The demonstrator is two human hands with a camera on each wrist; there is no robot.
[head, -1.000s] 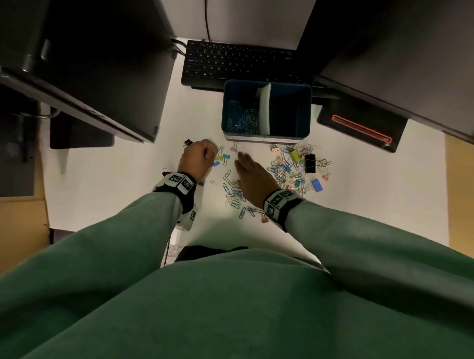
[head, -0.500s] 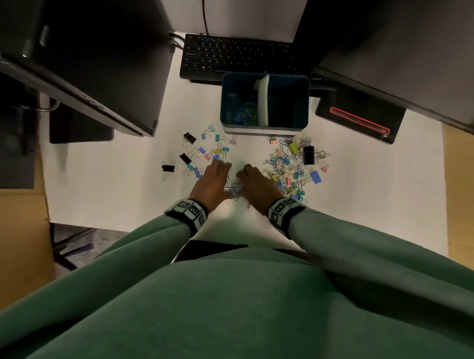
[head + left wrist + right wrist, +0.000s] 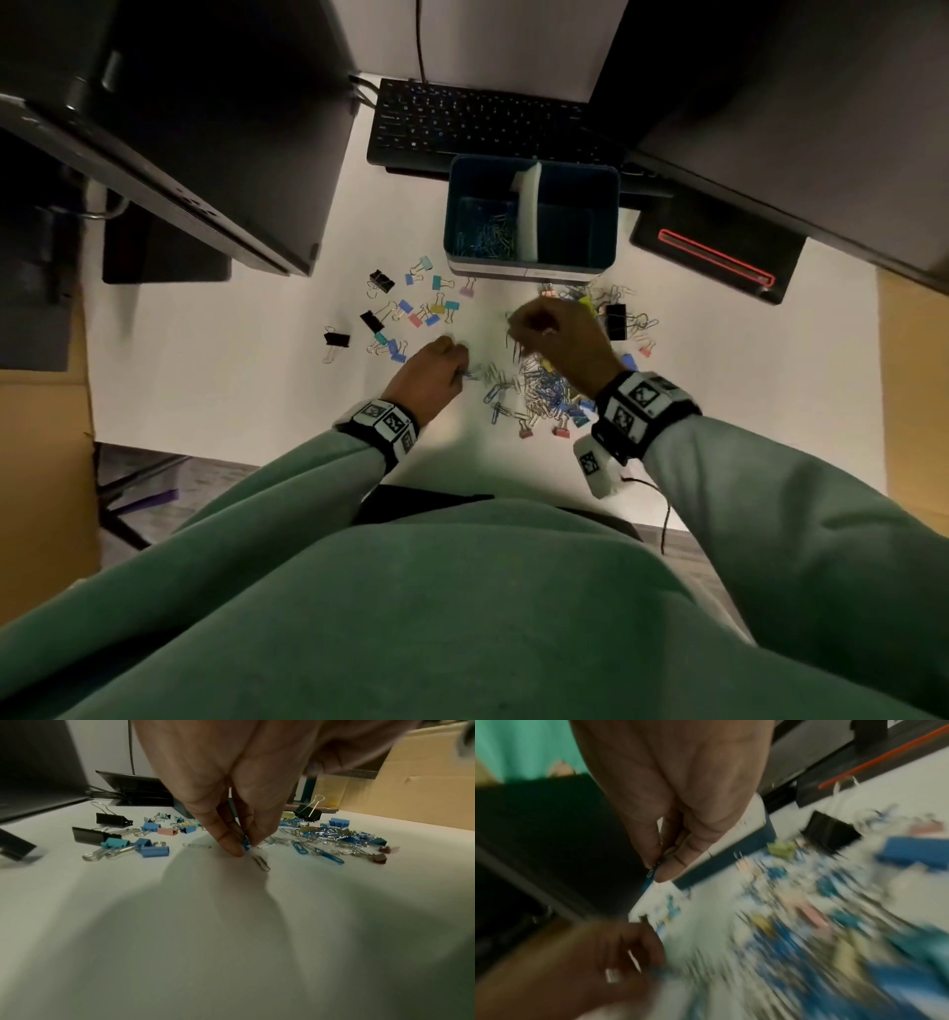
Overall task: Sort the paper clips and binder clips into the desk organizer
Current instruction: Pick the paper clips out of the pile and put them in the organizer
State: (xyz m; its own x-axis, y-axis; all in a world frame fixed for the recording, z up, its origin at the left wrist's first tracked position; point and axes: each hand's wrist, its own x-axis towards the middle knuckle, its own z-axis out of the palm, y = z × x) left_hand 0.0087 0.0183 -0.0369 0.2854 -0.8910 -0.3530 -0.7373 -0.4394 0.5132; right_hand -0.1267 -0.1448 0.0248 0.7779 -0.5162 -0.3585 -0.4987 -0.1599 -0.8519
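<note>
A blue desk organizer (image 3: 606,216) with a white divider stands at the back of the white desk; its left compartment holds paper clips (image 3: 488,234). My left hand (image 3: 431,370) is low at the left edge of the paper clip pile (image 3: 539,395) and pinches a blue paper clip (image 3: 246,842) against the desk. My right hand (image 3: 560,334) is lifted above the pile, pinching paper clips (image 3: 652,876) that dangle from its fingertips. Colored and black binder clips (image 3: 416,308) lie scattered to the left, more (image 3: 616,318) to the right.
A black keyboard (image 3: 488,123) lies behind the organizer. Dark monitors overhang on the left (image 3: 179,128) and right (image 3: 796,103). A black device with a red stripe (image 3: 719,257) sits right of the organizer. Cardboard (image 3: 914,385) borders the desk on the right.
My right hand rose from the pile and moved forward toward the organizer with clips in its fingers. My left hand stayed low at the pile's left edge.
</note>
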